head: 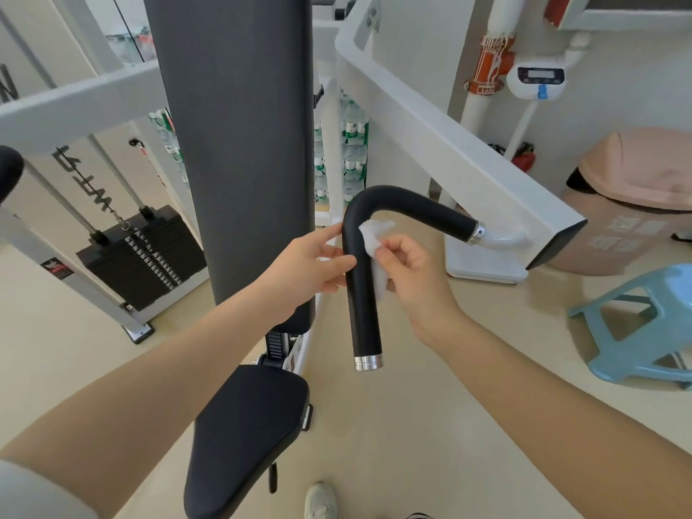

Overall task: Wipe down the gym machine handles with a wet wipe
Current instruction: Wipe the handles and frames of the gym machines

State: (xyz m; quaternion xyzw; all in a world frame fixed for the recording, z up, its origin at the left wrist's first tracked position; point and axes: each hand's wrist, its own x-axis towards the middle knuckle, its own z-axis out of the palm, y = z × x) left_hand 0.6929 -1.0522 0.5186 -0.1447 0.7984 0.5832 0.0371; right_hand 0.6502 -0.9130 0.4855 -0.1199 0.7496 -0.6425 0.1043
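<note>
1. Beige gym flooring [393, 425] runs under everything, with a white shoe [320, 500] at the near edge.
2. Nearest on the left, a black padded seat [247, 425] sits below a tall dark backrest pad [243, 144].
3. At centre, the bent black handle [361, 279], capped in chrome at its near end, hangs from a white machine arm [449, 144] that reaches in from the far right.
4. The right hand [415, 271] pinches a crumpled white wet wipe [374, 241] against the handle's right side, just below the bend.
5. The left hand [310, 264] touches the handle's left side with straightened fingers, gripping nothing.
6. On the right stand a blue plastic stool [636, 331] and, farther back, a pink lidded bin [636, 204].
7. Far left, a black weight stack [142, 256] sits in a white frame; shrink-wrapped water bottles [354, 151] are piled behind the backrest.
</note>
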